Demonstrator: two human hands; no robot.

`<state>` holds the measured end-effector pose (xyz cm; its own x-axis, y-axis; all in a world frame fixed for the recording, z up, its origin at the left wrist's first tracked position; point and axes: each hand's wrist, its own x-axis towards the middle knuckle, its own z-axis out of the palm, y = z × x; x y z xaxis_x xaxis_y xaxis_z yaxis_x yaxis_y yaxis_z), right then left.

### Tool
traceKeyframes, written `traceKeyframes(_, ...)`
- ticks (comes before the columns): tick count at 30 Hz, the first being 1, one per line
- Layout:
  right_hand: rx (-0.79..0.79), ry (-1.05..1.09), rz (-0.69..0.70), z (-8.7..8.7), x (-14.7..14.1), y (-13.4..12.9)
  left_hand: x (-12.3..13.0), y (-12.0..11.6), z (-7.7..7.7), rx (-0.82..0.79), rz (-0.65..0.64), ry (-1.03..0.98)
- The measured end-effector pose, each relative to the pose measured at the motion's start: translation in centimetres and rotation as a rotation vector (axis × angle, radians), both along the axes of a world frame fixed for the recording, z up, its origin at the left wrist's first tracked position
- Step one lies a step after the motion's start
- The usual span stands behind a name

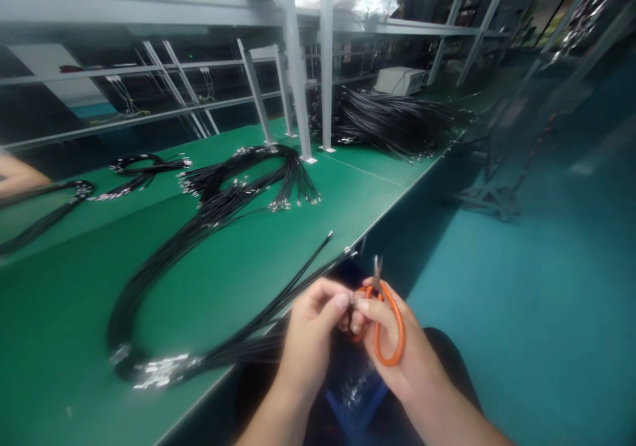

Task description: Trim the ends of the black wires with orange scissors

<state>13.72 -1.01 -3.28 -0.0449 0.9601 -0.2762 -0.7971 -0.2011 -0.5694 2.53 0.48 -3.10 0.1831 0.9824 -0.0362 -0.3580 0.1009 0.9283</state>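
Note:
My right hand (390, 320) holds a pair of scissors (390, 350) with orange loop handles, its short metal blades pointing up and away from me. The thumb and fingertips of that hand meet my left hand (315, 323) over a tiny pale piece (353, 300). My left thumb and forefinger are pinched at it; what it is cannot be made out. Just left of my left hand, a bundle of thin black cables (233, 346) with silvery ends runs over the table edge, partly hidden behind the hand. A few cable ends stick out above my fingers.
On the green table (218, 280), the bundle curves back to more coiled black cables (263, 161). A large cable pile (387, 121) lies at the far end by a pale box (400, 80). White shelf posts (298, 68) rise from the tabletop. Another person's arm (20, 175) shows at left.

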Motion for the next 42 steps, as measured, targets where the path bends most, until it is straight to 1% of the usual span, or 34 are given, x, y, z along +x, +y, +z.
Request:
traceKeyframes(3, -0.006, 0.002, 0.003, 0.2, -0.1, 0.1, 0.2, -0.1, 0.1, -0.029, -0.008, -0.053)
traceKeyframes(6, -0.012, -0.002, -0.004, 0.3, -0.2, 0.2, 0.4, -0.1, 0.1, 0.011, -0.025, -0.051)
traceKeyframes(10, -0.002, 0.002, -0.033, 0.2, -0.3, 0.5, 0.2, 0.1, -0.3, 0.041, 0.008, -0.007)
traceKeyframes(13, -0.005, 0.013, -0.036, 0.0, -0.3, 0.7, -0.5, 0.3, -0.4, 0.068, 0.019, 0.079)
traceKeyframes(14, -0.004, 0.020, -0.037, -0.1, -0.3, 0.7, -0.7, 0.3, -0.4, 0.111, 0.049, 0.143)
traceKeyframes(16, -0.006, 0.029, -0.041, -0.1, -0.3, 0.7, -1.1, 0.3, 0.0, 0.280, 0.139, 0.360)
traceKeyframes(18, -0.021, 0.029, -0.048, 0.0, -0.4, 0.7, -1.3, 0.3, 0.4, 0.539, 0.214, 0.640)
traceKeyframes(20, -0.042, 0.029, -0.046, 0.1, -0.5, 0.7, -1.4, 0.3, 0.8, 0.780, 0.271, 0.862)
traceKeyframes(22, -0.049, 0.036, -0.038, 0.2, -0.5, 0.8, -1.7, 0.5, 0.9, 0.911, 0.317, 0.992)
traceKeyframes(23, -0.045, 0.043, -0.036, 0.3, -0.5, 0.8, -2.0, 0.6, 0.8, 0.932, 0.342, 1.029)
traceKeyframes(28, -0.012, 0.065, -0.067, 0.9, -0.6, 1.0, -2.9, 0.8, 0.4, 0.905, 0.386, 1.083)
traceKeyframes(32, -0.027, 0.067, -0.057, 1.1, -0.8, 1.1, -2.1, 0.3, 0.8, 1.069, 0.474, 1.179)
traceKeyframes(34, -0.021, 0.068, -0.058, 1.1, -1.0, 1.1, -1.7, 0.2, 1.0, 1.080, 0.504, 1.195)
traceKeyframes(36, -0.012, 0.063, -0.059, 1.2, -1.0, 1.1, -1.5, 0.3, 1.1, 1.023, 0.496, 1.193)
traceKeyframes(39, 0.020, 0.053, -0.050, 1.2, -1.0, 1.0, -2.0, 0.6, 0.9, 0.923, 0.468, 1.201)
traceKeyframes(41, 0.043, 0.042, -0.052, 1.2, -1.0, 1.0, -2.5, 0.7, 0.8, 0.790, 0.400, 1.137)
traceKeyframes(42, 0.056, 0.034, -0.054, 1.2, -1.0, 1.1, -2.6, 0.7, 0.8, 0.687, 0.328, 1.064)
